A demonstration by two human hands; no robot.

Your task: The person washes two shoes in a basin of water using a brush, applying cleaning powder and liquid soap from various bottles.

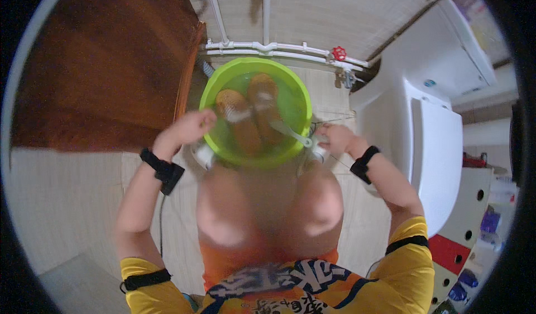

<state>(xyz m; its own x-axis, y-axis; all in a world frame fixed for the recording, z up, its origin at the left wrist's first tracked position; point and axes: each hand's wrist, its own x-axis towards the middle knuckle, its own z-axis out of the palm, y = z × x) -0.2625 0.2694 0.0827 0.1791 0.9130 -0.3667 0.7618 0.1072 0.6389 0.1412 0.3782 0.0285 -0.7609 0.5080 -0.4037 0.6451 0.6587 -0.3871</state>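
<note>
A lime-green plastic basin [307, 100] full of water stands on the floor between my knees. Two orange-brown slippers [263, 92] lie side by side in it, toes pointing away from me. A pale-handled brush [293, 134] slants across the basin, its handle end resting at the right rim. My left hand [194, 124], blurred, hovers by the left rim with curled fingers and nothing visible in them. Just outside the right rim is my right hand [337, 139], fingers bent down. Something pale and translucent shows at its fingertips; blur hides whether it is held.
A dark brown wooden panel [104, 62] rises at the left. White pipes [289, 50] with a red valve wheel [339, 53] run along the wall behind the basin. On the right are a white toilet [437, 159] and a drawer unit [450, 253]. Cables hang near both arms.
</note>
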